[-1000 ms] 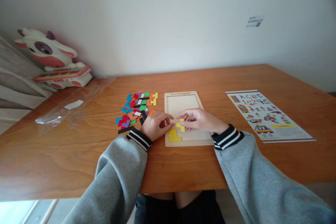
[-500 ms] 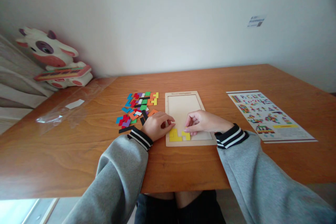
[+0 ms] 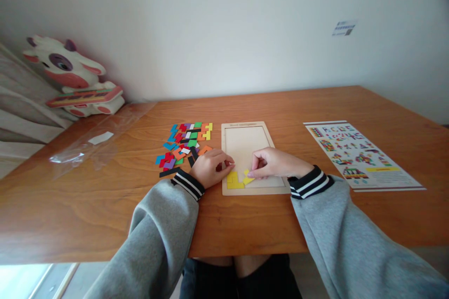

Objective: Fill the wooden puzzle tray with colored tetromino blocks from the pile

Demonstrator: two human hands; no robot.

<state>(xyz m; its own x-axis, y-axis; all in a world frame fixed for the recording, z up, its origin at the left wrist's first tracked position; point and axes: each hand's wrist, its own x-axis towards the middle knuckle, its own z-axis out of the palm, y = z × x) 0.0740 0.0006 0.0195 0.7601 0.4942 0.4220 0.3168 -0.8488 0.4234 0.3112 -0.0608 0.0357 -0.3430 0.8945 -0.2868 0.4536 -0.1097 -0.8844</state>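
Right hand [image 3: 271,163] pinches a yellow piece [image 3: 247,179] tilted over the tray [image 3: 245,136]; left hand [image 3: 209,167] curled at tray edge, grip unclear

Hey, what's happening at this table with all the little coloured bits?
A person in a grey sweatshirt sits at a wooden table working a block puzzle. The right hand pinches a yellow puzzle piece, tilted, over the near end of a pale wooden puzzle tray, next to a yellow piece already lying flat. The left hand rests at the tray's left edge. A heap of loose coloured pieces lies to the left, and a printed pattern sheet to the right.
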